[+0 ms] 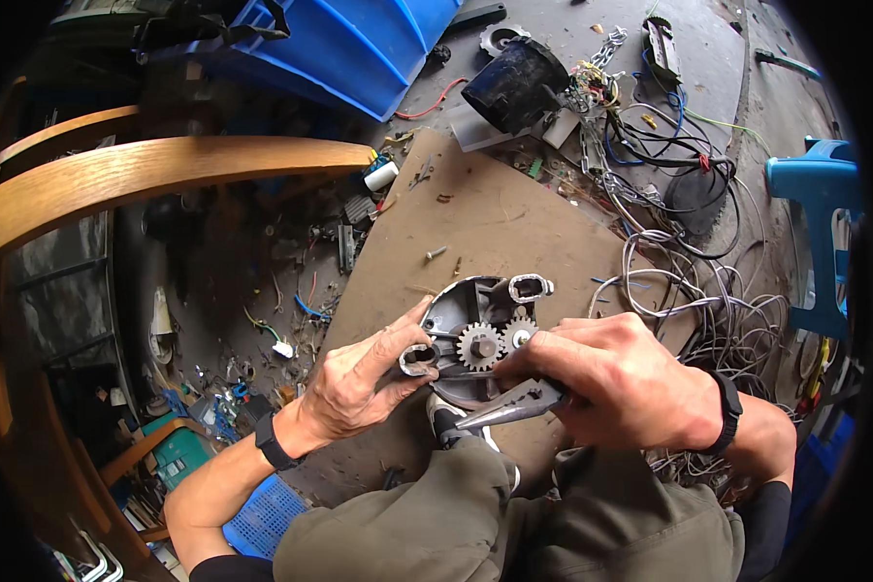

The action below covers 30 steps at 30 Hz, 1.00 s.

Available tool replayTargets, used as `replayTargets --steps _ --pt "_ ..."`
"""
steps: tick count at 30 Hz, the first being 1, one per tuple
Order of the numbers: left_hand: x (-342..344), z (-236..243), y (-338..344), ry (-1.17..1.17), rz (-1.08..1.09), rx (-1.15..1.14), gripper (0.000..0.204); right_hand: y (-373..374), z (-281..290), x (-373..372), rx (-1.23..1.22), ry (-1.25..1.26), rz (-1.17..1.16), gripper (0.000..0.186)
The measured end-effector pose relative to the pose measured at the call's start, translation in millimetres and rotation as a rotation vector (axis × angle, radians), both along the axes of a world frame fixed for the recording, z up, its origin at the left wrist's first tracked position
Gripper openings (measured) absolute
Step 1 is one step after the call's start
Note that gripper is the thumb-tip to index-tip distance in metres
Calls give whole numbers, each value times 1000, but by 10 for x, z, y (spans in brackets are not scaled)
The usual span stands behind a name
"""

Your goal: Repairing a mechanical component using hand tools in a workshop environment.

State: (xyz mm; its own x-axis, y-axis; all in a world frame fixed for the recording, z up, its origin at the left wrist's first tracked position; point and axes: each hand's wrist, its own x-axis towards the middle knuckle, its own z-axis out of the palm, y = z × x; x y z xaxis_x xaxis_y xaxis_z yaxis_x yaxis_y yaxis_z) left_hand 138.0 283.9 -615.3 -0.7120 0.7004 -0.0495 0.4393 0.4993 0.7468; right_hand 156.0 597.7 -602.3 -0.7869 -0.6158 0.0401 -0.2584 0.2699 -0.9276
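Observation:
A grey cast-metal gear housing point(449, 308) is in front of me above the cardboard, with a dark interior and two hollow lugs. My left hand point(354, 380) is closed on its left lug, thumb and fingers to either side. Inside the housing, a toothed metal gear point(477, 346) meshes with or sits against a smaller gear point(520, 335). Long-nose pliers point(516, 404) lie in my right hand point(623, 378), jaws pointing left below the gears. Fingers of that hand reach close to the small gear, and the pliers' handles are hidden in the palm.
A bolt point(436, 253) rests on the brown cardboard point(514, 209). Tangled cables point(708, 281) cover the right side, beside a blue stool point(820, 228). A black cylinder point(516, 85) and a blue crate point(349, 48) stand beyond. A curved wooden bar point(184, 173) crosses the left.

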Motion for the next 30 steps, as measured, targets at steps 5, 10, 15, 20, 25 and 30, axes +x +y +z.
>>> replayTargets --steps 5,10,15,20,25,30 --pt "-34 -26 -81 18 -4 21 54 138 -94 -120 5 157 216 28" --pt "4 -32 -135 -22 -91 57 54 -76 -143 -198 -2 835 223 23" --pt "17 -2 -138 -62 -140 83 57 -126 -37 -382 -66 726 350 16" --pt "-34 -17 -61 -67 -79 59 55 90 3 -392 28 405 391 16" --pt "-79 -41 -107 -60 -37 63 54 122 32 -390 -234 270 286 32" --pt "-65 -44 -120 -24 -52 56 46 267 58 -437 -36 163 22 35"
